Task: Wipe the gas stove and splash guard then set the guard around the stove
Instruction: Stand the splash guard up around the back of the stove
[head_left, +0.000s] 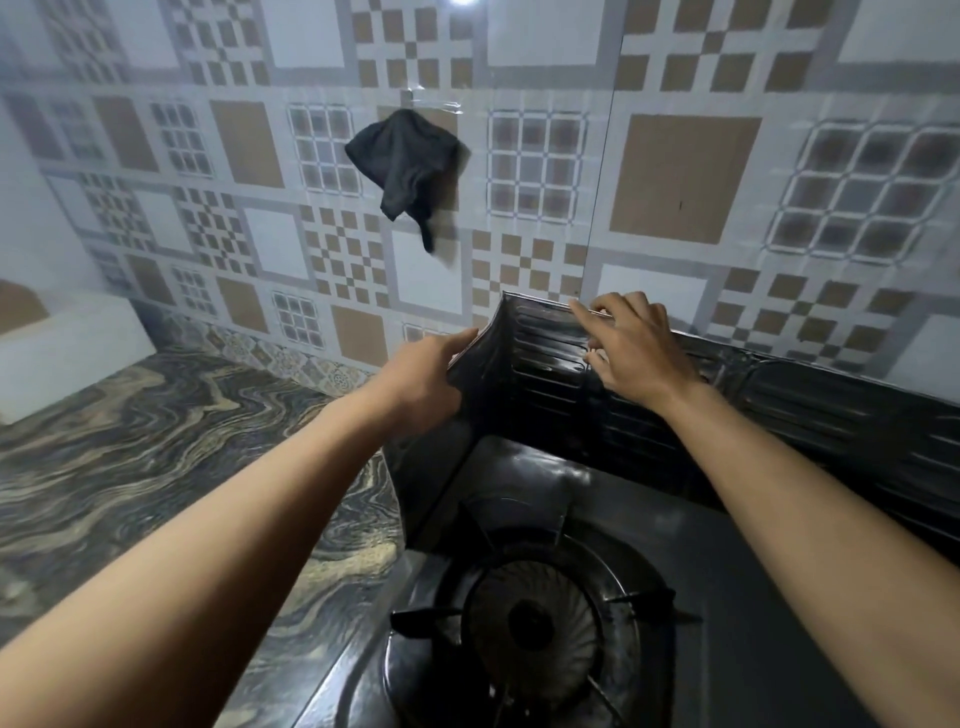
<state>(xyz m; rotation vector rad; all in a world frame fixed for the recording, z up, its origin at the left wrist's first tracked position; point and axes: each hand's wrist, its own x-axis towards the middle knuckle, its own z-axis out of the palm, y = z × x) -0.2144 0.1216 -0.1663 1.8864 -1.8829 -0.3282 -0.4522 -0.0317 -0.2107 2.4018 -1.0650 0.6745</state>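
A black ribbed splash guard (545, 374) stands behind and to the left of the black gas stove (727, 571), folded at its back left corner. My left hand (426, 384) grips the top edge of the guard's left panel. My right hand (634, 348) rests over the top edge of the rear panel, its fingers curled on the rim. The burner with its pan support (535, 618) sits low in the middle. A dark cloth (402, 161) hangs on the tiled wall above.
A marbled dark countertop (156, 467) stretches left of the stove. A white ledge (67, 348) sits at the far left against the wall. The patterned tiled wall (675, 182) rises directly behind the guard.
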